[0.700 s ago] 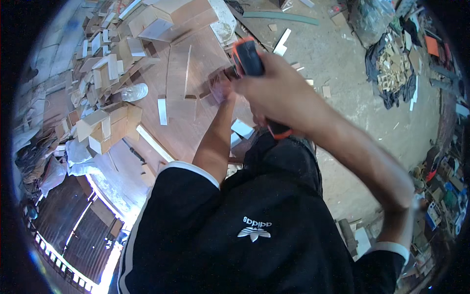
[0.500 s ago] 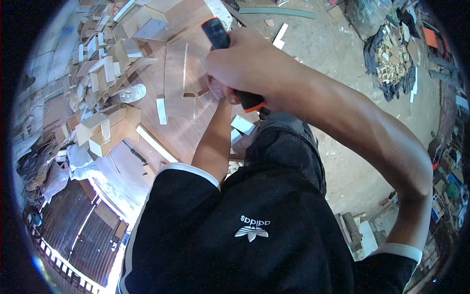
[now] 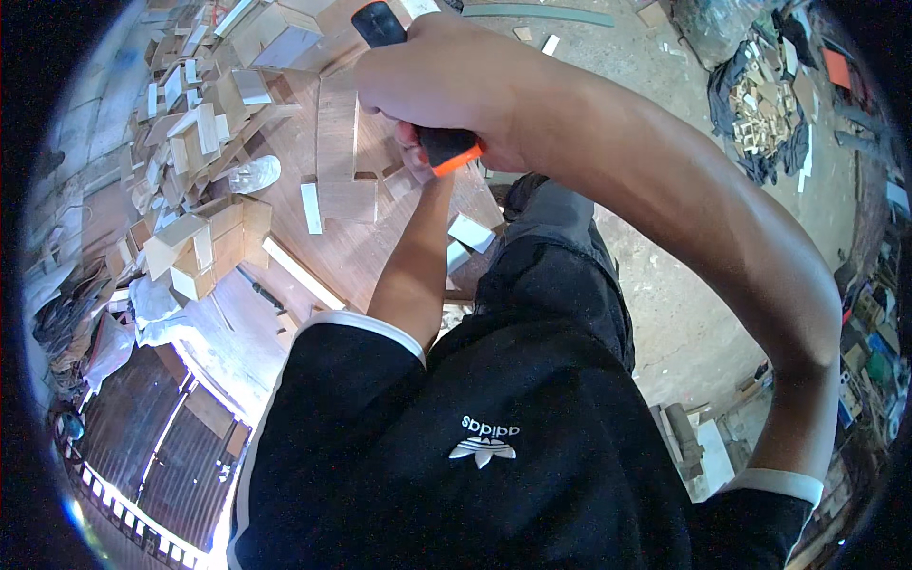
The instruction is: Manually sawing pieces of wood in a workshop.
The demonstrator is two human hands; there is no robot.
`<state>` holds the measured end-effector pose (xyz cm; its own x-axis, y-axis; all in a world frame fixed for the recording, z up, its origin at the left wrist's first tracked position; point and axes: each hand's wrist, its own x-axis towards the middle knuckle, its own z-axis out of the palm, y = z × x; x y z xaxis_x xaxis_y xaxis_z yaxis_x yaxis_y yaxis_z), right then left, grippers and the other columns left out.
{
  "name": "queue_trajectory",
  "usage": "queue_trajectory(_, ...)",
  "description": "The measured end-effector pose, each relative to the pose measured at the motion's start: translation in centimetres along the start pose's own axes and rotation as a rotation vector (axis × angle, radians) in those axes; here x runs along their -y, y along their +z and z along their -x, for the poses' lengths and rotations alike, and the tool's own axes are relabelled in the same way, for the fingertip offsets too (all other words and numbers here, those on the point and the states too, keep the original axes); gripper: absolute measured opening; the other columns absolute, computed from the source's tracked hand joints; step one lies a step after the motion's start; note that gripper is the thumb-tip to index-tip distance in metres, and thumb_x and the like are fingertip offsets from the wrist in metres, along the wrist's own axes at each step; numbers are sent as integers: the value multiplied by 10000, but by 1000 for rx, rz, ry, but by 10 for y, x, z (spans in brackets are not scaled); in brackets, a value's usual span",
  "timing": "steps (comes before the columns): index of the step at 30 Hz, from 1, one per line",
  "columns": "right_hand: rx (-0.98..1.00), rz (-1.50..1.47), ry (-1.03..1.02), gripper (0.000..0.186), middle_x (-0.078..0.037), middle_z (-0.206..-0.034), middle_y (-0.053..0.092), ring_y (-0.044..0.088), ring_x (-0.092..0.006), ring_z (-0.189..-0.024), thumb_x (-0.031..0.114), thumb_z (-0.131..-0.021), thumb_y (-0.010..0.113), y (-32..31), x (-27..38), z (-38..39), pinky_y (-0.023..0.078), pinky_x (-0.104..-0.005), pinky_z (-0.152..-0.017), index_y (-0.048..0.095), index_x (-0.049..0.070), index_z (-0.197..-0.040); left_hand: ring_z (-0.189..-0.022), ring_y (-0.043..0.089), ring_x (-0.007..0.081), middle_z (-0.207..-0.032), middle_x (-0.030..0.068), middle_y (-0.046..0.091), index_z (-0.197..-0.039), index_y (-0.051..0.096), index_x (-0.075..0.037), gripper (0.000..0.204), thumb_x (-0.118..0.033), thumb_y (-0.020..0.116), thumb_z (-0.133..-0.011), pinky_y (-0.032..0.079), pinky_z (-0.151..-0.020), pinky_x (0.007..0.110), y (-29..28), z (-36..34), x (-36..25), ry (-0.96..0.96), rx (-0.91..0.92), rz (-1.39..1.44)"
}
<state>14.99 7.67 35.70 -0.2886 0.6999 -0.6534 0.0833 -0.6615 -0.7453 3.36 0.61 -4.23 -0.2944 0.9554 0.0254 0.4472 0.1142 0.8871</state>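
Note:
My right hand [image 3: 427, 71] is wrapped around a black tool with orange edges [image 3: 446, 147]; its working end is hidden, so its exact kind does not show. Just below it, my left hand [image 3: 413, 157] reaches in to the brown wooden work surface, its fingers mostly covered by the right hand and the tool. What those fingers touch cannot be made out. Beside the hands, a flat wooden panel [image 3: 347, 199] lies on the surface, with a small white-faced strip [image 3: 312, 207] to its left. Two white-faced wood blocks [image 3: 470, 233] are near my left forearm.
Piled wooden pieces [image 3: 204, 123] fill the left side, with an open wooden box [image 3: 228, 242] and a clear plastic bottle [image 3: 255, 176] nearby. A long white-edged strip [image 3: 302, 274] lies near my left sleeve. On the floor at right sits a dark sack of wood scraps [image 3: 760, 114].
My right hand and the black-and-orange tool have shifted left and up in the picture. My left hand has moved slightly and stays under them.

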Motion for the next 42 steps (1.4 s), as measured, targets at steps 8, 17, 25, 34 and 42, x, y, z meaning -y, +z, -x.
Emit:
queue_trajectory(8, 26, -21, 39, 140, -80, -570, 505, 505, -166, -462, 100, -753, 566, 9, 8, 10, 436, -308, -414, 539, -37, -744, -998, 606, 193, -1064, 69, 635, -1138, 543, -84, 430, -304, 658, -788, 436, -913, 391, -5, -8, -39, -46, -138, 327)
queue_trajectory(17, -62, -85, 139, 93, -76, -575, 501, 506, -182, -498, 77, -736, 564, -4, -31, -50, 439, -324, -456, 538, -1, -693, -969, 615, 213, -1025, 80, 645, -1117, 542, -87, 399, -302, 645, -798, 437, -899, 400, -15, -1, -28, -18, -39, -59)
queue_trajectory(25, -118, -18, 104, 87, -90, -566, 497, 522, -174, -476, 53, -754, 555, -5, -96, -105, 429, -315, -393, 518, -26, -757, -944, 622, 231, -990, 91, 653, -1098, 541, -89, 371, -301, 633, -807, 437, -887, 409, -20, 0, -30, 18, 55, -404)
queue_trajectory(34, -189, -102, 125, 122, -97, -577, 533, 528, -189, -430, 89, -768, 569, -26, -97, -100, 413, -338, -374, 549, -22, -722, -915, 631, 252, -951, 102, 662, -1076, 540, -91, 341, -299, 620, -817, 438, -873, 418, 11, -8, -24, 68, 207, -762)
queue_trajectory(42, -101, 47, 134, 168, -113, -583, 550, 542, -188, -449, 103, -762, 545, -8, -65, -89, 438, -329, -393, 550, -32, -663, -819, 634, 253, -874, 75, 670, -1074, 550, -146, 302, -323, 558, -829, 417, -863, 449, 3, 4, -12, 95, 82, -634)
